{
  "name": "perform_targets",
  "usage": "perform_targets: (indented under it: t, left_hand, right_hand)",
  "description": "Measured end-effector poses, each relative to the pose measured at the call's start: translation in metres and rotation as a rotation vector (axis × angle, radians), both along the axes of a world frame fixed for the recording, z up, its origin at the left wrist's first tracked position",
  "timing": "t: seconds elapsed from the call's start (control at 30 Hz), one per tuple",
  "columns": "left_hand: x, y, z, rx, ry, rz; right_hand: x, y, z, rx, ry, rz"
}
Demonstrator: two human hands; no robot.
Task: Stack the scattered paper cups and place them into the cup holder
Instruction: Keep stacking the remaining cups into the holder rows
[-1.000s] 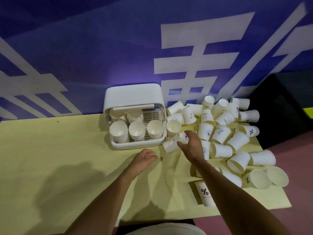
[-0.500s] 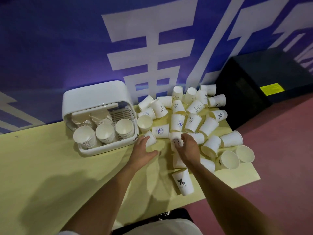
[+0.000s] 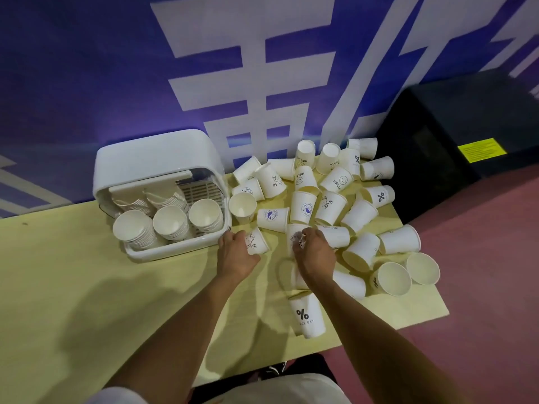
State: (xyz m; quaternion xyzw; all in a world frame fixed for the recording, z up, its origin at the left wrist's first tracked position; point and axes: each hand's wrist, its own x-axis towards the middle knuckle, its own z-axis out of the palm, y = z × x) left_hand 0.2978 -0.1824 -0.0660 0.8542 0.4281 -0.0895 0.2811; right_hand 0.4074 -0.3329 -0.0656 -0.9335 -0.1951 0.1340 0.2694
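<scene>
Paper cups point(image 3: 329, 211) partly dealt with: several nested stacks point(image 3: 172, 223) standing in the white cup holder point(image 3: 145, 153) just left of the left hand point(image 3: 237, 255), some two dozen lying loose on the bench point(image 3: 73, 272) ahead and right of the right hand point(image 3: 316, 255). Left hand laid against a tipped Hi cup point(image 3: 258, 243), grip impossible to tell; right hand curled over a printed cup point(image 3: 293, 237). Probably well short of half done, the loose heap yet to gather, nest and load.

The paper cups point(image 3: 329, 212) are thin, matt white paper with smooth, printed sides. The cup holder point(image 3: 154, 153) is smooth, slightly glossy white plastic. The surface point(image 3: 73, 287) has a matt, pale yellow covering.
</scene>
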Motion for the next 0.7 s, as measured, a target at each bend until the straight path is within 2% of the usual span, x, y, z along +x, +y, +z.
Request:
perform_targets:
  t: [0.43, 0.7]
  left_hand:
    - [-0.004, -0.004, -0.013, -0.060, 0.070, 0.043]
    - [-0.033, 0.002, -0.018, -0.166, 0.027, 0.089]
  right_hand:
    - [0.001, 0.017, -0.004, -0.066, 0.119, -0.029]
    - [-0.002, 0.039, -0.009, -0.075, 0.129, -0.109]
